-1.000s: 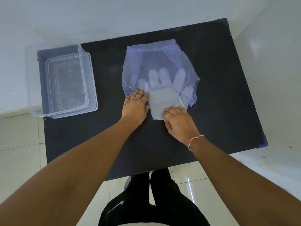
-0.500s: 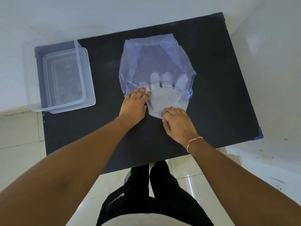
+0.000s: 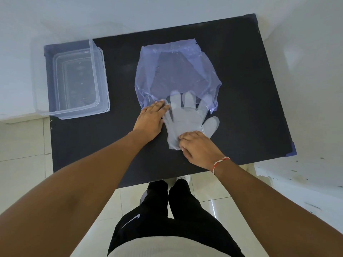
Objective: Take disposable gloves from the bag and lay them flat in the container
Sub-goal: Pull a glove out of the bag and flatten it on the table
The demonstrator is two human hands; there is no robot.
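**Glove half out of bag, container empty**

Far left on black rectangular tabletop point(image 3: 74, 149): clear rectangular plastic container point(image 3: 79, 81), upright, nothing inside, well apart from everything else. Centre: translucent blue-violet plastic bag point(image 3: 176, 71) lying flat, mouth edge toward the person. Left hand point(image 3: 151, 118) palm-down, fingers extended and together, pressing bag's near-left corner flat; no pinch, just pinning. Just right of it, touching: translucent whitish disposable plastic glove point(image 3: 185, 119), flat on table, fingertips tucked under bag mouth, palm, thumb and cuff out in the open. Right hand point(image 3: 197, 147) curled over glove cuff, fingertips down on the plastic; actual pinch versus mere press cannot be told, thumb hidden. Red-and-white thread band point(image 3: 220, 163) on right wrist. Below the table edge: black trousers point(image 3: 167, 219) over white tiled floor point(image 3: 22, 173).
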